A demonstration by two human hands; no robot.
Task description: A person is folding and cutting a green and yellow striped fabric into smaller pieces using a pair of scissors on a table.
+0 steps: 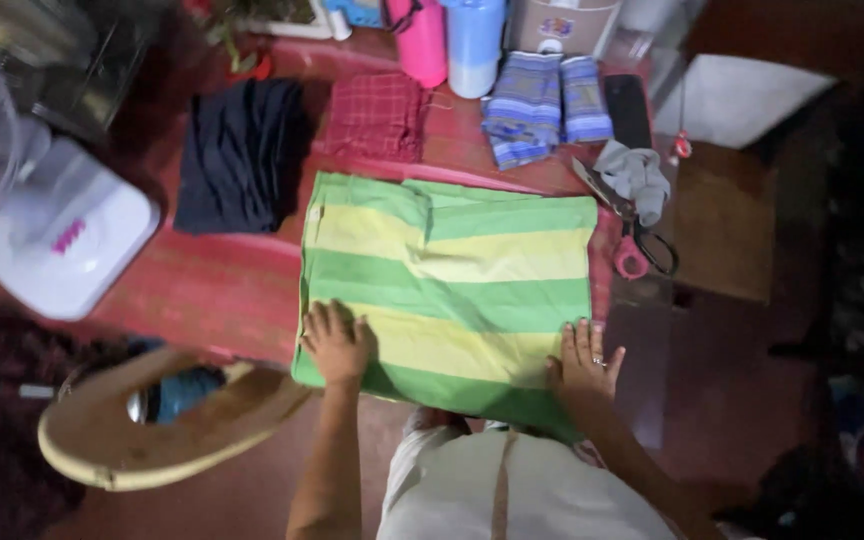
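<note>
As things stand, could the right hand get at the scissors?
Probably yes. The right hand lies flat on the green striped cloth, and the scissors lie beyond it at the cloth's right edge, with nothing between; a grey rag partly covers the blades, the handles are free.

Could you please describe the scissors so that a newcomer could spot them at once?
Start at the green and yellow striped cloth under both hands on the red table. Just off its right edge lie the pink-handled scissors, partly under a grey rag, the only metal tool there.

Folded cloth point(449, 285) green-yellow striped; shirt point(240, 152) navy; checked cloth point(377, 115) red; bottle point(422, 40) pink.
</note>
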